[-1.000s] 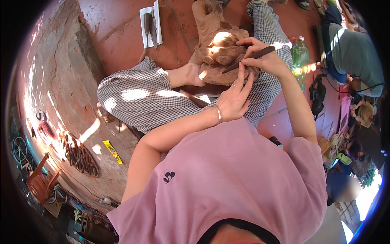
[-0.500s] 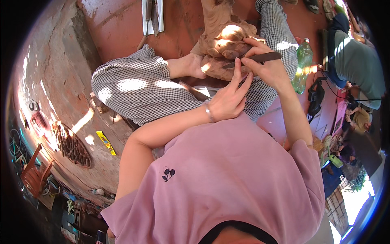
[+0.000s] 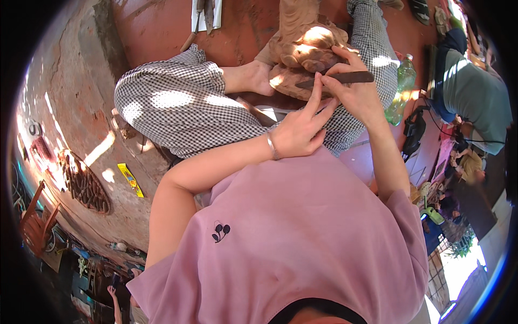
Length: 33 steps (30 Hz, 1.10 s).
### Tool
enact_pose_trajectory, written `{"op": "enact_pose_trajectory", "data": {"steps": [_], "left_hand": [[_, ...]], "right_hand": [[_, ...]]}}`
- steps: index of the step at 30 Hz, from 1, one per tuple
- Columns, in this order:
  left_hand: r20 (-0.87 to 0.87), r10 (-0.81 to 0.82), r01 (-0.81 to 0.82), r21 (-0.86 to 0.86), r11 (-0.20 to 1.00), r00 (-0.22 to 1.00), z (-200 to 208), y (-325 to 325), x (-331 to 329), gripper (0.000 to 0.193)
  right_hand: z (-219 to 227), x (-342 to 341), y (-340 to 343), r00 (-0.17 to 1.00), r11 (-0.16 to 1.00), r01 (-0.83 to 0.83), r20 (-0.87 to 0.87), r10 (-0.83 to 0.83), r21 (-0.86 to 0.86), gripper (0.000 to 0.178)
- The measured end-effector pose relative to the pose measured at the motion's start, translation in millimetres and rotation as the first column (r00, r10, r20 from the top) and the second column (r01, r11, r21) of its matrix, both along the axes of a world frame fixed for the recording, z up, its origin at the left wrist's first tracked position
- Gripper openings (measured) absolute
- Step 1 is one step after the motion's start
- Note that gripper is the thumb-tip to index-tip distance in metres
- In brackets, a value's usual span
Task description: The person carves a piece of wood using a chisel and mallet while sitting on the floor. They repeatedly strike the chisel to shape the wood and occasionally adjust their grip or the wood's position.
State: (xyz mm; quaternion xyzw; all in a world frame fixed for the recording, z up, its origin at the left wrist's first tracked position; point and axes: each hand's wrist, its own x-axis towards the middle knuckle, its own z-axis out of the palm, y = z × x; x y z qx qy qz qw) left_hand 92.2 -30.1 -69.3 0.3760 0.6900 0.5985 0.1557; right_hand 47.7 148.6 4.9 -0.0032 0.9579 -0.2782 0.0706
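A reddish-brown carved piece (image 3: 288,81) with rounded, curling shapes lies between my bent legs, close to my bare foot. My right hand (image 3: 357,97) is closed around a dark, flat carving tool (image 3: 353,77), held almost level. Its narrow tip points left over the carving's near part; whether it touches is hard to tell. The right index finger reaches up against the carving's right side. My left hand (image 3: 302,129) has its fingers stretched out, the index fingertip meeting the tool beside my right thumb. A bracelet circles the left wrist.
Long-handled tools (image 3: 200,16) lie on white paper upon the red floor. A green plastic bottle (image 3: 402,86) stands right of my knee, near a black corded object (image 3: 415,129). Another person (image 3: 469,86) sits at the far right. A yellow packet (image 3: 130,180) lies left.
The whole view has shifted slightly, so the carving and the paper with tools sit higher. Both hands keep nearly the same pose at the tool.
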Motion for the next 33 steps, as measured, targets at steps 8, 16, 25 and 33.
{"op": "enact_pose_trajectory", "data": {"steps": [8, 16, 25, 33], "left_hand": [[0.099, -0.069, 0.074, -0.045, 0.996, 0.993, 16, 5, -9, 0.073], [0.157, -0.13, 0.156, -0.17, 0.973, 0.979, 24, 3, -20, 0.068], [0.093, -0.015, 0.015, 0.004, 1.0, 0.996, 22, -1, -11, 0.069], [0.036, 0.015, -0.013, -0.031, 0.999, 0.999, 10, 0, -9, 0.074]], "right_hand": [[8, -8, -4, 0.989, 0.992, 0.107, 0.11, -0.099, -0.07, 0.023], [6, -13, -6, 0.988, 0.994, 0.107, 0.112, -0.111, 0.039, 0.025], [13, -17, 5, 0.974, 0.993, 0.089, 0.216, -0.071, -0.075, 0.02], [13, -19, 3, 0.969, 0.993, 0.112, 0.227, -0.1, -0.039, 0.024]]}}
